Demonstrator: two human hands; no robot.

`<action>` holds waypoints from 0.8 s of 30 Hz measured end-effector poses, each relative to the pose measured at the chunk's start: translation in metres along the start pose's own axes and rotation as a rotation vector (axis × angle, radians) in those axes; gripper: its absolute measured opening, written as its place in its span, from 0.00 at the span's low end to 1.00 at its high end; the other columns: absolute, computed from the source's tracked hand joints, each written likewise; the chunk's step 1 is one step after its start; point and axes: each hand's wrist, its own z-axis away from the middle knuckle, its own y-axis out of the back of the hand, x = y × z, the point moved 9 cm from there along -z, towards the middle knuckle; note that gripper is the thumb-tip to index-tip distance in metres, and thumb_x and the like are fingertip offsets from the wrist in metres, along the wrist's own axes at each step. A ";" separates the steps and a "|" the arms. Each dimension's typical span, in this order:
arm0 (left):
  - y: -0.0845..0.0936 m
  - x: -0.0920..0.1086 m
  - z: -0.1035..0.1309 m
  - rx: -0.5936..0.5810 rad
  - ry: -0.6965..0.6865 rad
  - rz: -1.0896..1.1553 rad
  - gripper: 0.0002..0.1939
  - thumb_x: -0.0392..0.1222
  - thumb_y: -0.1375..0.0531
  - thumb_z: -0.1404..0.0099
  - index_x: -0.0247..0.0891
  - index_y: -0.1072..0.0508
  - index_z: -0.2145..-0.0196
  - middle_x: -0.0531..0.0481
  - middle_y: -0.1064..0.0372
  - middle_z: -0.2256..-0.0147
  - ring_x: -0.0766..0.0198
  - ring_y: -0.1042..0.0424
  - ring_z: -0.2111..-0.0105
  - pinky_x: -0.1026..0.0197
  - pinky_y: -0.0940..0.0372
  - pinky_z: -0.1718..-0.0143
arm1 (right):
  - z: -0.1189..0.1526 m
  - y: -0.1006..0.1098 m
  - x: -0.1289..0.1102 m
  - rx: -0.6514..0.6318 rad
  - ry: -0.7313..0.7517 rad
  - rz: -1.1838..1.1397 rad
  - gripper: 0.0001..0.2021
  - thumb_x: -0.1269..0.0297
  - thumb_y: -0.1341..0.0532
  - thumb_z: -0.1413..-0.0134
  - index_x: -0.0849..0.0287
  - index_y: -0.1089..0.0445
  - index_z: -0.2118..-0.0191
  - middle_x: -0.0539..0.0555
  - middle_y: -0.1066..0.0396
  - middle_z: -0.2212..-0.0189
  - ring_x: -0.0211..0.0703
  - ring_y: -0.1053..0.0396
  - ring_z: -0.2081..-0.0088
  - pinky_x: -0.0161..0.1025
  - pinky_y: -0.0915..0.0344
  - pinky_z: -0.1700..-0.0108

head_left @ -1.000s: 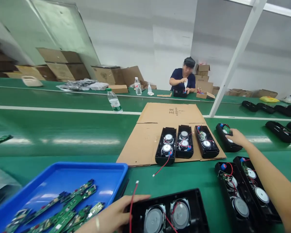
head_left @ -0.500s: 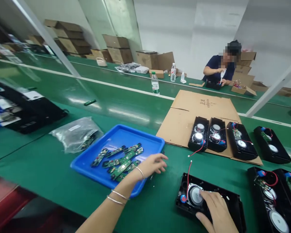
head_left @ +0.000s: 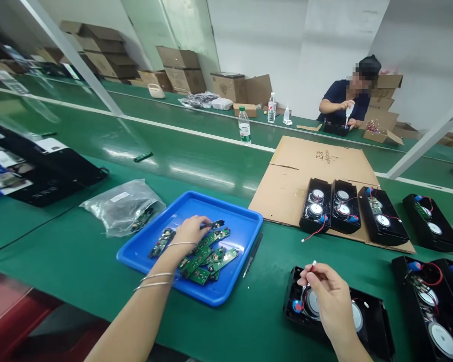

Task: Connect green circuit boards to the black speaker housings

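Note:
My left hand [head_left: 191,231] reaches into the blue tray [head_left: 226,291], its fingers closed on a small circuit board [head_left: 216,224] above other green boards [head_left: 198,256]. At the lower right, my right hand [head_left: 326,289] pinches the white connector end of a red wire [head_left: 313,265]. It is over a black speaker box [head_left: 373,322] that lies open on the green table. Two round speakers and a blue-and-red part [head_left: 297,305] show inside the box; my right hand hides some of it.
More black speaker boxes [head_left: 385,221] stand on and beside a cardboard sheet [head_left: 287,176]. A thin dark tool [head_left: 253,255] lies right of the tray, a plastic bag [head_left: 115,208] left of it. Across the line, a person [head_left: 340,100] works on a black box.
My left hand has moved left into the tray and taken hold of a board. My right hand has left the speaker and now pinches the wire's connector.

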 end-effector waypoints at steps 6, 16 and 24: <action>0.008 0.063 0.061 -0.060 -0.224 0.199 0.18 0.47 0.50 0.39 0.38 0.27 0.58 0.45 0.27 0.59 0.57 0.26 0.62 0.59 0.33 0.60 | 0.001 -0.007 -0.016 -0.095 0.056 0.343 0.09 0.59 0.39 0.50 0.58 0.24 0.68 0.50 0.33 0.80 0.35 0.38 0.79 0.33 0.39 0.77; -0.042 0.146 0.128 -0.351 -0.153 0.984 0.16 0.42 0.40 0.50 0.37 0.29 0.62 0.52 0.29 0.74 0.66 0.29 0.79 0.65 0.31 0.77 | 0.021 -0.050 -0.045 -0.251 0.510 0.679 0.09 0.69 0.45 0.43 0.59 0.29 0.69 0.51 0.32 0.78 0.37 0.37 0.74 0.33 0.39 0.74; -0.040 0.137 0.142 -0.073 -0.114 0.946 0.14 0.41 0.41 0.45 0.39 0.27 0.59 0.51 0.24 0.72 0.64 0.25 0.76 0.66 0.28 0.75 | 0.039 -0.054 -0.056 -0.174 0.755 0.844 0.06 0.74 0.46 0.41 0.62 0.32 0.67 0.51 0.34 0.79 0.36 0.42 0.77 0.36 0.43 0.73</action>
